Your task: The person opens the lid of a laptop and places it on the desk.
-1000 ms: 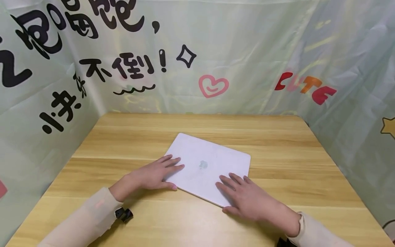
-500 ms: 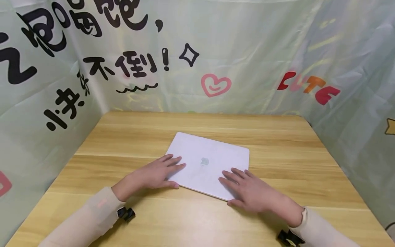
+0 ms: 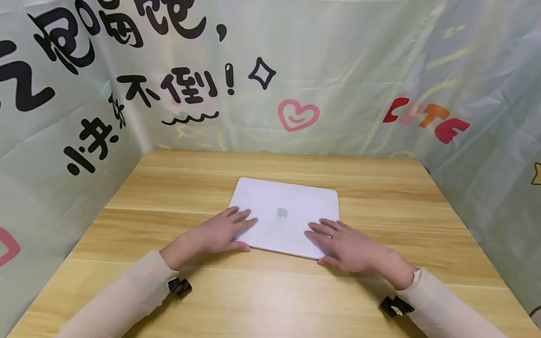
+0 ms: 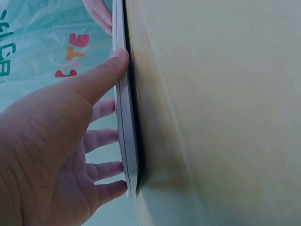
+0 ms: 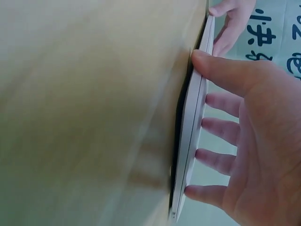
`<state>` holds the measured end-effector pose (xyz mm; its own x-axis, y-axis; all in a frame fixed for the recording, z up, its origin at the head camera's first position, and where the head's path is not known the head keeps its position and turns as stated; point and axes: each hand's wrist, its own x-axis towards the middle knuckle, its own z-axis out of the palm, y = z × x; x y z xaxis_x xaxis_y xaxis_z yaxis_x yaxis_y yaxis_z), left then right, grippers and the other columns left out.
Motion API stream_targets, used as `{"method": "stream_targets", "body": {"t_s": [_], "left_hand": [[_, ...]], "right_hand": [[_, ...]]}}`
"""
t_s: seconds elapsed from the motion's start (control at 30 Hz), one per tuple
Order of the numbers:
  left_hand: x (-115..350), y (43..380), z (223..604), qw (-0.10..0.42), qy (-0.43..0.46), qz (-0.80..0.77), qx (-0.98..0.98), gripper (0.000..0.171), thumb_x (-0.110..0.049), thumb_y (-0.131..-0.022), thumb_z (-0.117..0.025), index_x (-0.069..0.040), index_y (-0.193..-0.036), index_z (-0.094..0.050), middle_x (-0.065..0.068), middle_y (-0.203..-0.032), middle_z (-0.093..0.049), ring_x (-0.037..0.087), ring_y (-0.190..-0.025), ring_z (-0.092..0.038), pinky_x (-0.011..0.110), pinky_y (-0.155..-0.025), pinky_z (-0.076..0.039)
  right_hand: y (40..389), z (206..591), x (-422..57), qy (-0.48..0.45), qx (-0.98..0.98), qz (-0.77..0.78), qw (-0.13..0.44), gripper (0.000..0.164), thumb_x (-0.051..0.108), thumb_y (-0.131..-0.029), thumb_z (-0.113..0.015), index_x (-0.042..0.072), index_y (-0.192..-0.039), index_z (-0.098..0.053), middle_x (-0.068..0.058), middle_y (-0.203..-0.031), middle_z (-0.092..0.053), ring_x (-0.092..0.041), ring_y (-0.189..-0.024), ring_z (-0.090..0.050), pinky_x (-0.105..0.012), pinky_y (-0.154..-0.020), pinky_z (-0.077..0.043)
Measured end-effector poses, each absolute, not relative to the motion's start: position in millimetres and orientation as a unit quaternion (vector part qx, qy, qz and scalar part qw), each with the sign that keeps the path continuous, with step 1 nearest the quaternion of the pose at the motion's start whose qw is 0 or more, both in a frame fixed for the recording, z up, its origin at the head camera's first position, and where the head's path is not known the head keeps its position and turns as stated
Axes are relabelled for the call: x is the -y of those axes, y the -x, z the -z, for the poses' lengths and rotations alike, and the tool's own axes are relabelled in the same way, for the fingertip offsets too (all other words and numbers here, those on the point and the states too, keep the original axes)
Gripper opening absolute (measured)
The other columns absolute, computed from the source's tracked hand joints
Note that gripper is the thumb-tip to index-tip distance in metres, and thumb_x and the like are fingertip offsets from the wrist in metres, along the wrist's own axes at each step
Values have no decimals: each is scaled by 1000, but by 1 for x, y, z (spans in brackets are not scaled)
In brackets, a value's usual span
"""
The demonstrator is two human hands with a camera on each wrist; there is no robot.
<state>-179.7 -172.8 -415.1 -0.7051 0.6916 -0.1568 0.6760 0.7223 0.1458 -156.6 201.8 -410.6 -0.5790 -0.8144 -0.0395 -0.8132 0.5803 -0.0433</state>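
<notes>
A closed silver laptop (image 3: 283, 195) with an apple logo lies flat on the wooden table (image 3: 270, 300), its front edge slightly slanted in the head view. My left hand (image 3: 220, 232) rests on its left part, spread fingers on the lid and thumb at the front edge. On the right part lies my right hand (image 3: 352, 246), fingers extended over the lid, thumb at the front edge. In the left wrist view the fingertips of the left hand (image 4: 61, 136) touch the lid from above. The right wrist view shows the right hand (image 5: 263, 132) touching it likewise.
A pale green cloth (image 3: 338, 70) with printed characters, a pink heart and coloured letters hangs behind and beside the table. Small black devices sit at the left cuff (image 3: 180, 287) and the right cuff (image 3: 396, 306).
The laptop has turned counterclockwise in the head view, its right side shifting away from me, so its front edge lies straighter. Both hands have moved with it, the right one farther forward.
</notes>
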Motion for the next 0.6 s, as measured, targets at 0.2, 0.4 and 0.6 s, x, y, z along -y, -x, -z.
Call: {"method": "stream_targets", "body": {"t_s": [0.2,0.4,0.6], "left_hand": [[168,188,419,94,-360,-28,-928,80,-68,-94,-42,-21,-157,-25,14,-160,-22,47,-140,-24,52,-114,-23],[160,194,416,95,-356,-25,-929,79,-65,-94,-44,-19,-156,-27,16,-159,-24,48,-139,-26,52,-114,-24],[153,197,416,99,-340,-19,-935,79,-64,-95,-45,-18,-156,-27,16,-159,-24,45,-141,-26,50,-115,-24]], "right_hand": [[170,408,-206,446,-894,22,46,67,39,-98,-57,8,-153,-34,-16,-155,-32,-43,-140,-28,-54,-111,-28],[179,406,-209,431,-899,40,68,65,34,-99,-59,9,-153,-34,-15,-156,-31,-43,-141,-26,-56,-109,-32],[185,405,-211,425,-900,59,75,64,25,-97,-62,6,-151,-35,-17,-155,-31,-45,-140,-26,-56,-109,-31]]}}
